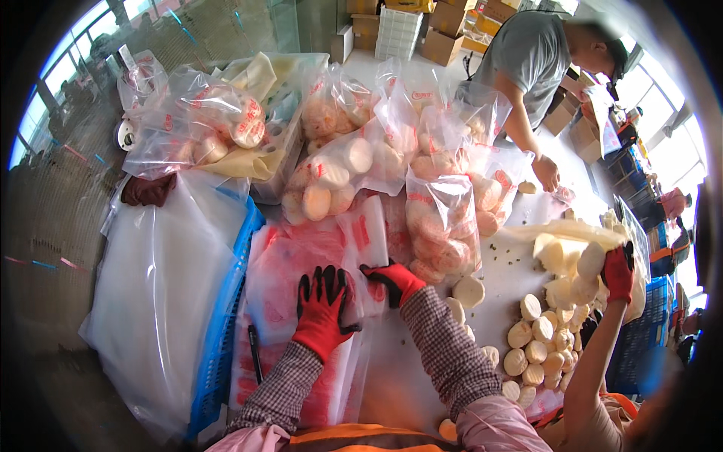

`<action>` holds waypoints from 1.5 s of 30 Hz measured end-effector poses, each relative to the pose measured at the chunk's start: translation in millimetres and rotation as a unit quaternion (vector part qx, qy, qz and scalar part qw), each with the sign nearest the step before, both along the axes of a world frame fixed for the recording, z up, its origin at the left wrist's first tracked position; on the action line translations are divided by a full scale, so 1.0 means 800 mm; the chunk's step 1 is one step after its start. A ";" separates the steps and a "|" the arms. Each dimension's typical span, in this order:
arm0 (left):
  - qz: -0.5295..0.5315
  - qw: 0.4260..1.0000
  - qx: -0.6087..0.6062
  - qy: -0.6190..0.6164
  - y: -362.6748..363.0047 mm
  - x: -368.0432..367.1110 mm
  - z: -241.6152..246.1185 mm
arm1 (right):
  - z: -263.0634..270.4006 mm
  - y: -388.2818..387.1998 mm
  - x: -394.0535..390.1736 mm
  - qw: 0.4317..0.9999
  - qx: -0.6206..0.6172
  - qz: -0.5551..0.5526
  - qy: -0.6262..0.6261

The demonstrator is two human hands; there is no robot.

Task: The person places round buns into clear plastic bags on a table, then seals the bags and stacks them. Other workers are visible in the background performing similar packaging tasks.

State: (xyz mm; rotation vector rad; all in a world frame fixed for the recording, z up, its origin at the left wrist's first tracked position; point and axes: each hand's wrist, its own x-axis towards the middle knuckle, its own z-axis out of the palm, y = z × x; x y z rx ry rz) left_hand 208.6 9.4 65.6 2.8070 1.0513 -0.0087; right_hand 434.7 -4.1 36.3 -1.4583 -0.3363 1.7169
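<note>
My left hand (323,316), in a red glove with black-coated fingers, lies palm down with fingers spread on a pile of clear plastic bags with red print (271,356). Just to its right, my right hand (398,282) wears a matching glove and has its fingers closed on the edge of a printed plastic bag (364,231), whose side is folded upward. A black pen (255,353) lies on the pile left of my left forearm. Beyond my hands stand filled plastic bags (443,231) holding round, pale bun-like pieces.
At left, clear plastic sheeting (158,282) covers a blue crate (223,339). Loose round pieces (534,353) lie on the table (497,288) at right. A co-worker's gloved hand (618,271) holds some there; another person (531,62) leans over the far side. Cartons (443,45) stand behind.
</note>
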 end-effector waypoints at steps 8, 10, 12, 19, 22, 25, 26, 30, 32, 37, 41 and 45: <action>-0.049 0.998 0.005 -0.037 -0.021 -0.008 -0.009 | 0.016 -0.075 -0.021 0.944 0.278 0.120 -0.129; -0.066 0.995 -0.008 -0.069 -0.039 -0.017 0.044 | 0.038 -0.089 -0.032 0.899 0.371 0.116 -0.203; -0.067 0.989 -0.016 -0.129 -0.064 -0.014 0.092 | 0.060 -0.106 -0.028 0.972 0.232 0.036 0.011; -0.117 0.967 0.081 -0.209 -0.125 -0.006 0.195 | 0.171 -0.189 0.001 0.948 0.261 -0.001 -0.181; -0.096 0.954 0.131 -0.252 -0.112 -0.008 0.167 | 0.187 -0.166 0.005 0.935 0.266 0.039 -0.230; -0.090 0.952 0.157 -0.247 -0.095 -0.005 0.145 | 0.141 -0.161 -0.001 0.897 0.315 0.033 -0.308; -0.093 0.957 0.158 -0.225 -0.091 -0.005 0.147 | 0.124 -0.161 -0.003 0.890 0.328 0.026 -0.316; -0.098 0.964 0.104 -0.224 -0.091 0.012 0.128 | 0.049 -0.180 0.010 0.923 0.359 -0.049 -0.129; -0.089 0.981 0.114 -0.132 -0.097 0.022 0.120 | 0.047 -0.167 0.004 0.960 0.228 -0.148 -0.068; -0.047 0.997 0.051 -0.045 -0.093 0.056 -0.002 | -0.032 -0.144 0.071 0.951 0.216 0.088 -0.202; -0.047 0.996 0.062 -0.045 -0.091 0.047 -0.040 | -0.001 -0.123 0.036 0.992 -0.004 -0.103 0.077; -0.089 0.987 0.014 -0.131 -0.095 0.012 0.023 | -0.029 -0.127 0.045 0.997 0.029 -0.039 0.053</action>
